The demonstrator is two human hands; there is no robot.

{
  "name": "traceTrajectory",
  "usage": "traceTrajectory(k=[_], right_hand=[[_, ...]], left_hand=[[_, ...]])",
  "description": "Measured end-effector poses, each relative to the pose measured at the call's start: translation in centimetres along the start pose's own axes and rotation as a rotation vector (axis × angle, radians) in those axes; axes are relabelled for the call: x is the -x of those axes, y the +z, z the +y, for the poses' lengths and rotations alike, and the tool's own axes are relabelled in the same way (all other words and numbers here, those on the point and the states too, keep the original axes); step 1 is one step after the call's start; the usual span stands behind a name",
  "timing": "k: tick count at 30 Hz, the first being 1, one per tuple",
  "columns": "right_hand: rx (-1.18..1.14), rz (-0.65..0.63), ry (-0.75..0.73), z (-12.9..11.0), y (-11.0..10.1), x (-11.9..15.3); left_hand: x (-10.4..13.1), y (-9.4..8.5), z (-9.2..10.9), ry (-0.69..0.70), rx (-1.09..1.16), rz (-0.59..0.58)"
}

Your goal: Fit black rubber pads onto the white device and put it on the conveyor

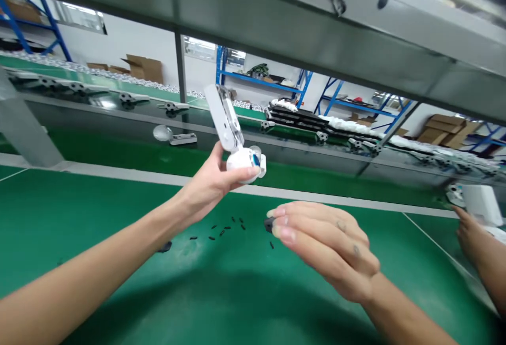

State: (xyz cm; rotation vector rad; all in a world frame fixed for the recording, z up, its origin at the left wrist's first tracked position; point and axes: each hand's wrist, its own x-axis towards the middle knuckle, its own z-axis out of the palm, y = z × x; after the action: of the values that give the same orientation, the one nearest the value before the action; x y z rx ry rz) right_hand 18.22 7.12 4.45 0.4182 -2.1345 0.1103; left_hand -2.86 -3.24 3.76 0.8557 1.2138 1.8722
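Observation:
My left hand [211,181] is closed around the rounded lower end of a white jointed device [226,118], raised above the bench. The device has a long flat arm tilted up to the left and a dark blue spot on its round head. To the right, my right hand [328,245] pinches a small black part [269,224] between thumb and fingertips, apart from the device. Several small black pieces [227,227] lie scattered on the green work surface [245,303] below the hands. A larger black object [165,247] is partly hidden behind my left forearm.
Beyond the bench edge runs a conveyor belt [118,147] carrying a similar white device [183,139]. White-and-black parts [169,107] line the ledge behind it. A co-worker's hand [470,232] is at the far right beside a white device [482,205]. A metal beam [253,18] crosses overhead.

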Motion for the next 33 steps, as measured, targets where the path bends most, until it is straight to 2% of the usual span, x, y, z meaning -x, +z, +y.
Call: traceTrajectory(k=[3,4,7,11,15,20,25,28,33], right_hand=[[0.093,0.174,0.049,1.5,0.9,0.1],[0.046,0.202,0.134,2.0,1.1,0.0],[-0.226,0.216,0.351,3.5,1.3,-0.3],[-0.513,0.246,0.499,4.7,1.6,-0.2],[-0.781,0.202,0.758,5.2,2.1,0.1],[-0.886,0.067,0.932,5.6,2.3,0.1],[-1.135,0.04,1.24,5.9,2.6,0.1],[-1.201,0.002,1.281,6.0,2.9,0.4],[-1.249,0.045,1.275,6.1,3.2,0.8]], left_hand=[[0.2,0.1,-1.0,0.006,-0.103,-0.058],[0.2,0.1,-1.1,0.015,-0.155,-0.076],[0.5,0.3,-1.2,0.024,-0.367,-0.111],[0.7,0.7,-1.2,-0.004,-0.53,-0.143],[0.6,0.8,-1.8,-0.013,-0.557,-0.164],[0.5,0.5,-2.7,0.014,-0.559,-0.157],[0.7,0.7,-3.1,0.006,-0.585,-0.162],[0.9,0.8,-3.2,0.038,-0.612,-0.187],[0.9,0.6,-3.6,0.055,-0.612,-0.195]])
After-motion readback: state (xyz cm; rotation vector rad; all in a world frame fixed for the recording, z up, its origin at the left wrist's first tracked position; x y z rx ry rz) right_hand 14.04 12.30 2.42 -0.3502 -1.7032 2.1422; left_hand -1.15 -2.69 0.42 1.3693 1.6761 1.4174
